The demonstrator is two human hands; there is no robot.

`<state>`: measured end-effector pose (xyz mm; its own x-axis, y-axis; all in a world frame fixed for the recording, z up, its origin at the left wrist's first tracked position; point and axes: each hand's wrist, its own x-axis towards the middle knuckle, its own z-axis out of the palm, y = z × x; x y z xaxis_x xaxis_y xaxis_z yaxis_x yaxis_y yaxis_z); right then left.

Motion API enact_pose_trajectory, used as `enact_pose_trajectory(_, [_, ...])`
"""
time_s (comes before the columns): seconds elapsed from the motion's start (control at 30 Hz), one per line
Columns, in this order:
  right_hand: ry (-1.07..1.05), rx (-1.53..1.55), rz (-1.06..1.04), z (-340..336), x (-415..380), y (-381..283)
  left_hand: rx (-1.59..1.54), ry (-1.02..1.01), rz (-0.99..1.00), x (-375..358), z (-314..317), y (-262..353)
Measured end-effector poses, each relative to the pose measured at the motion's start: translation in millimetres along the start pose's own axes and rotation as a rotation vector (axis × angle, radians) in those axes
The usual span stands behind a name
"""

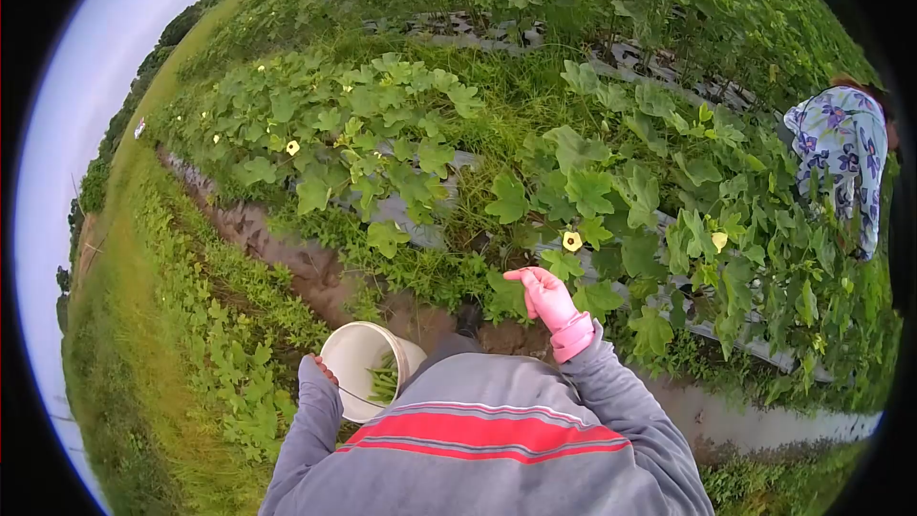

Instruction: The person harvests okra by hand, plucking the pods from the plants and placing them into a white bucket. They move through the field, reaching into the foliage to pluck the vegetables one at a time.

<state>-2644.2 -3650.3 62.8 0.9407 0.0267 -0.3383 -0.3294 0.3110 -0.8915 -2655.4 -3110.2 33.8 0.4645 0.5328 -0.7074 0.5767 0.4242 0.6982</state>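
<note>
My right hand (544,294), in a pink glove, is raised in front of me with the fingers loosely apart and nothing in it, close to the broad leaves of an okra plant (583,193) with a pale yellow flower (571,241). My left hand (323,369) is mostly hidden by my grey sleeve; it grips the rim of a white bucket (355,354). Several green okra pods (384,382) lie inside the bucket.
Rows of leafy plants grow on plastic-covered beds (420,220), with a muddy furrow (287,253) between them. Weeds fill the strip at left. Another person in a flowered shirt (841,158) bends over the plants at far right.
</note>
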Motion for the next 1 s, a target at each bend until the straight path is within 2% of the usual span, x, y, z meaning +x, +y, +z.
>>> enact_pose_trajectory(0.1, [-0.080, 0.090, -0.064, 34, 75, -27, -0.042, 0.022, -0.078, 36, -12, -12])
enact_pose_trajectory(0.17, [-0.058, 0.121, -0.064, 55, 135, -34, -0.066, 0.048, -0.109, 45, -22, -14])
enact_pose_trajectory(0.27, [-0.061, 0.004, -0.075, 71, 235, -38, -0.083, 0.184, -0.178, 62, -49, -27])
enact_pose_trajectory(0.33, [-0.062, -0.021, -0.077, 82, 296, -42, -0.178, 0.066, -0.289, 86, -88, -40])
enact_pose_trajectory(0.47, [-0.023, -0.058, -0.089, 98, 410, -53, -0.264, 0.054, -0.285, 78, -98, -33])
enact_pose_trajectory(0.53, [0.012, -0.059, -0.033, 101, 462, -60, -0.309, 0.180, -0.419, 86, -108, -34])
enact_pose_trajectory(0.63, [0.060, -0.105, 0.006, 108, 536, -73, -0.282, 0.283, -0.358, 87, -108, -37])
enact_pose_trajectory(0.73, [0.087, -0.108, 0.020, 116, 594, -75, -0.281, 0.379, -0.356, 91, -94, -32])
enact_pose_trajectory(0.83, [0.098, 0.037, 0.001, 126, 636, -69, -0.262, 0.413, -0.347, 100, -89, -28])
enact_pose_trajectory(0.9, [0.180, 0.141, 0.042, 127, 663, -60, -0.266, 0.398, -0.350, 113, -116, -37])
enact_pose_trajectory(0.97, [0.191, 0.154, 0.061, 125, 681, -51, -0.297, 0.159, -0.397, 124, -138, -35])
enact_pose_trajectory(1.0, [0.193, 0.168, 0.076, 123, 690, -45, -0.228, 0.269, -0.380, 124, -139, -36])
